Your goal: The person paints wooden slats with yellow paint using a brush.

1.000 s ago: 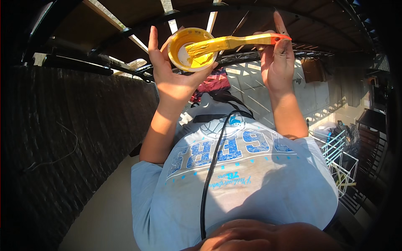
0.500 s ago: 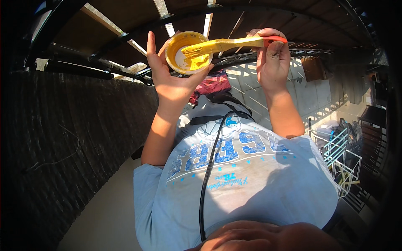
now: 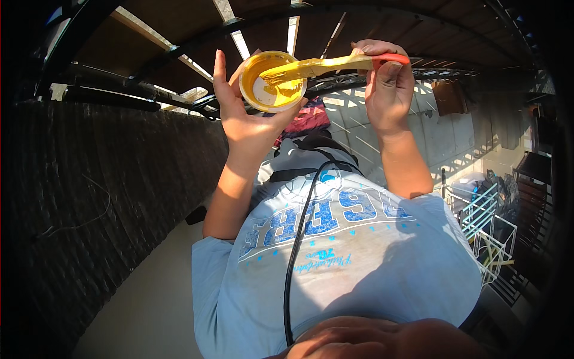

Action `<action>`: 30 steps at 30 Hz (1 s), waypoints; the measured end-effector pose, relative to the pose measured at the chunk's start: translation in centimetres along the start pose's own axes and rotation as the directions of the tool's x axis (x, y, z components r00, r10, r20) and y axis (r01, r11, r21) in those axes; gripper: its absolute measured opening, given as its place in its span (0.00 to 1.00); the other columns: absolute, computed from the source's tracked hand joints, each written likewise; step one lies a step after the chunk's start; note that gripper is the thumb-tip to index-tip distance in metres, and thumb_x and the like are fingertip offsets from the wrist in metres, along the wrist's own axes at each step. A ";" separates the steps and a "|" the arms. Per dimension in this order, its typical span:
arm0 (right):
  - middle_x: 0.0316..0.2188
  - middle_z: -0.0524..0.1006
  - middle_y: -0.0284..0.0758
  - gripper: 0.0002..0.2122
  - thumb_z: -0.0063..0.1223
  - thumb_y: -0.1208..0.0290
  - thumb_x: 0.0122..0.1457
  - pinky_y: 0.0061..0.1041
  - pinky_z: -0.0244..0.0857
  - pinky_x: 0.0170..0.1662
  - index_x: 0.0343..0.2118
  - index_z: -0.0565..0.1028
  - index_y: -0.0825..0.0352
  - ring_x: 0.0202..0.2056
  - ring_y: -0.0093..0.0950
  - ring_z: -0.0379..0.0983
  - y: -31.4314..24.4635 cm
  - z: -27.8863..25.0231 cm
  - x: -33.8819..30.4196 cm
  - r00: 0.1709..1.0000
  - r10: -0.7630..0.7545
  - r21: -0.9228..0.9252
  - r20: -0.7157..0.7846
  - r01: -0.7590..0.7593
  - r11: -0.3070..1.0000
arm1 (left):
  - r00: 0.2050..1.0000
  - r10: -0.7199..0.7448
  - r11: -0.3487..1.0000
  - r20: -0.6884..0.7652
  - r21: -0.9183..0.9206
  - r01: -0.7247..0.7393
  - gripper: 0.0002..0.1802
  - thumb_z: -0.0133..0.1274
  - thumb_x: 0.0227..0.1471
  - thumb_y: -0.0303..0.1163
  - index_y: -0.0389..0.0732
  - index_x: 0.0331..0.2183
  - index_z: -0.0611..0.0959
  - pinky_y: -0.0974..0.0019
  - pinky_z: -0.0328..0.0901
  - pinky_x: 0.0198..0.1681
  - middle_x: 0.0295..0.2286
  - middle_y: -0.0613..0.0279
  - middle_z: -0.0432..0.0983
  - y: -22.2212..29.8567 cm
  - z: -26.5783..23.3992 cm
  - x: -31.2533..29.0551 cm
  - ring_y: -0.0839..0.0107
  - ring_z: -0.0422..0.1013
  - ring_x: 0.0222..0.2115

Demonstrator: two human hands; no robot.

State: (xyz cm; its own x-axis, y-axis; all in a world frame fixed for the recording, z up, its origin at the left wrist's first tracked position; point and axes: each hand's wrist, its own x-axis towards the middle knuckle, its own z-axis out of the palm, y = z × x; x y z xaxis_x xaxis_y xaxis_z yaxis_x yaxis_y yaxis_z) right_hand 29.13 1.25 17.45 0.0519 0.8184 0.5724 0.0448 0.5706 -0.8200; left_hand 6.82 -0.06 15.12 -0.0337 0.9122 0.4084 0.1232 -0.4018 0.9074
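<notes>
My left hand (image 3: 248, 122) grips a small round plastic tub (image 3: 248, 96) from below and the side, its rim tilted toward me. Yellow paint (image 3: 288, 93) coats the inside wall, and part of the pale bottom shows through. In my right hand (image 3: 388, 96) is a paintbrush (image 3: 335, 63), pinched by its red-tipped handle. Yellow paint covers the rest of the handle and the bristles. The brush lies nearly level, bristles inside the tub, close to the paint on the bottom.
A dark slatted structure with a black metal frame (image 3: 233, 27) arches ahead, light passing through its gaps. Dark corrugated panelling (image 3: 107, 191) stands at left. A white wire rack (image 3: 493, 233) is at right, a brown box (image 3: 449, 97) on the tiled floor (image 3: 442, 134). A black cable (image 3: 293, 263) crosses my shirt.
The tub and my left hand have shifted slightly down and to the right. The brush has dropped a little, its bristles still inside the tub.
</notes>
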 end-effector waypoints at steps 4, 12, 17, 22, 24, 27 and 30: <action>0.43 0.75 0.41 0.22 0.43 0.51 0.71 0.45 0.62 0.63 0.46 0.71 0.71 0.49 0.35 0.73 0.0 -0.4 0.1 1.000 -0.015 0.062 -0.003 0.015 0.998 | 1.000 -0.018 1.000 -0.012 0.011 0.018 0.71 0.78 0.36 0.26 0.36 0.69 0.45 0.62 0.67 0.60 0.53 0.51 0.73 0.2 0.7 -0.7 0.63 0.74 0.52; 0.44 0.75 0.41 0.22 0.43 0.52 0.72 0.43 0.61 0.64 0.46 0.71 0.72 0.49 0.33 0.72 -0.3 -3.5 1.2 0.996 -0.027 0.111 0.081 0.018 0.994 | 0.999 -0.007 0.997 -0.041 0.076 0.010 0.69 0.78 0.37 0.29 0.34 0.68 0.46 0.63 0.68 0.58 0.50 0.51 0.76 0.6 4.3 -1.9 0.63 0.76 0.50; 0.44 0.75 0.41 0.22 0.45 0.51 0.71 0.42 0.62 0.63 0.46 0.72 0.71 0.48 0.32 0.72 -0.2 -7.4 2.4 0.992 -0.018 0.123 0.123 0.002 0.992 | 0.997 0.014 0.981 -0.071 0.193 0.000 0.69 0.78 0.38 0.32 0.34 0.68 0.45 0.62 0.69 0.57 0.50 0.50 0.75 1.1 7.8 -2.2 0.63 0.76 0.50; 0.41 0.77 0.33 0.21 0.47 0.51 0.71 0.20 0.66 0.42 0.46 0.75 0.69 0.38 0.19 0.71 0.9 -10.8 2.8 0.993 -0.036 0.117 0.116 0.022 0.993 | 0.991 -0.050 0.981 -0.125 0.179 0.072 0.75 0.81 0.34 0.36 0.37 0.69 0.43 0.62 0.70 0.57 0.51 0.50 0.74 1.2 11.6 -2.9 0.63 0.76 0.50; 0.41 0.77 0.34 0.22 0.47 0.50 0.70 0.20 0.66 0.40 0.45 0.75 0.69 0.35 0.19 0.71 1.5 -12.1 2.7 0.992 0.005 0.171 0.126 -0.027 0.985 | 0.986 -0.081 0.988 -0.149 0.118 0.099 0.77 0.82 0.30 0.35 0.39 0.69 0.43 0.61 0.70 0.58 0.51 0.50 0.75 1.3 13.0 -3.1 0.64 0.76 0.51; 0.41 0.77 0.34 0.23 0.48 0.48 0.69 0.20 0.66 0.38 0.45 0.75 0.68 0.34 0.20 0.72 2.8 -14.1 2.9 0.993 0.035 0.266 0.110 -0.063 0.962 | 0.970 -0.148 0.987 -0.193 0.039 0.158 0.79 0.82 0.29 0.31 0.45 0.70 0.43 0.58 0.70 0.59 0.52 0.53 0.73 1.3 14.8 -3.2 0.64 0.74 0.54; 0.41 0.77 0.35 0.23 0.49 0.48 0.68 0.20 0.66 0.38 0.46 0.75 0.68 0.33 0.20 0.71 3.9 -15.2 2.8 0.993 0.072 0.300 0.092 -0.097 0.949 | 0.969 -0.102 0.989 -0.224 0.086 0.124 0.81 0.83 0.27 0.36 0.41 0.69 0.42 0.60 0.70 0.59 0.52 0.51 0.75 1.1 16.1 -3.7 0.63 0.75 0.53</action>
State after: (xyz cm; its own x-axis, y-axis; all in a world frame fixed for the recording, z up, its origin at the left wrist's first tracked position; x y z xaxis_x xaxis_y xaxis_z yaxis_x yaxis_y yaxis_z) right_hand 44.62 4.72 15.97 -0.0370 0.8602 0.5086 -0.2619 0.4828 -0.8357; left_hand 23.00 -2.61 12.98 -0.2678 0.9069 0.3253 0.2029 -0.2770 0.9392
